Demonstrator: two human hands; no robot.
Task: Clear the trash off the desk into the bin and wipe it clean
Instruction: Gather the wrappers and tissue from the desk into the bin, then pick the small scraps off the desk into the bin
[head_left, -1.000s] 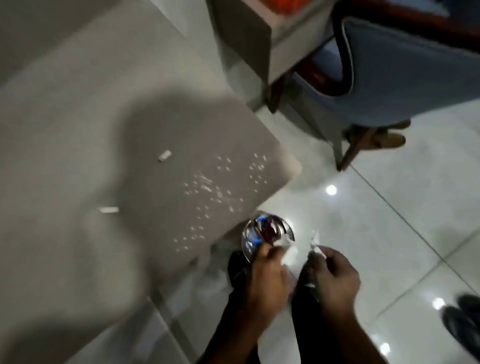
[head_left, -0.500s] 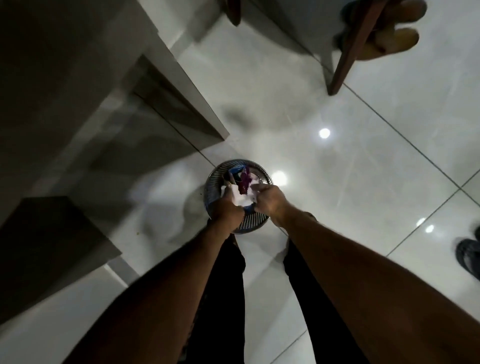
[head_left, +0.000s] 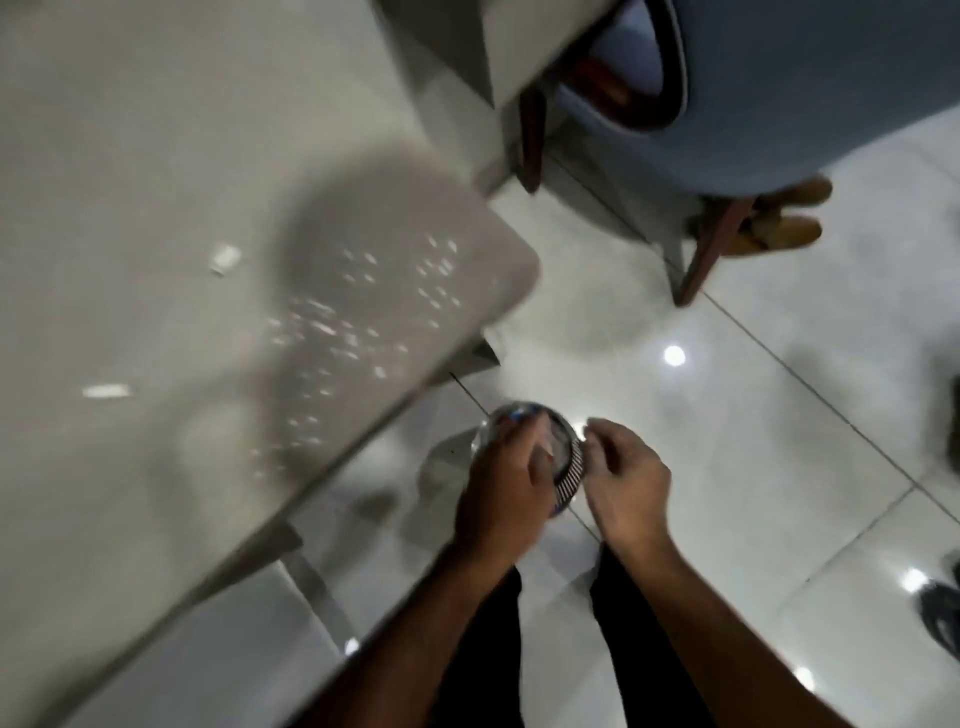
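Note:
A small metal mesh bin (head_left: 569, 470) stands on the tiled floor just past the desk's near right corner. My left hand (head_left: 501, 483) hovers over its mouth with the fingers loosely apart and nothing in them. My right hand (head_left: 626, 478) is beside the bin's right rim, fingers spread and holding nothing. The pale desk (head_left: 156, 156) fills the left of the view. On it lie a white paper scrap (head_left: 225, 258), a second white strip (head_left: 106, 391) and several tiny white crumbs (head_left: 353, 322) scattered near the corner. The frame is motion-blurred.
A blue upholstered chair (head_left: 810, 88) with wooden legs stands at the upper right, a pair of tan shoes (head_left: 784, 218) under it. A dark shoe (head_left: 940, 613) lies at the right edge. A lower shelf (head_left: 182, 670) juts out under the desk.
Both hands held white paper scraps over the bin and pushed them in. Now the hands are lifted, holding nothing, and the view has swung back up to the desk.

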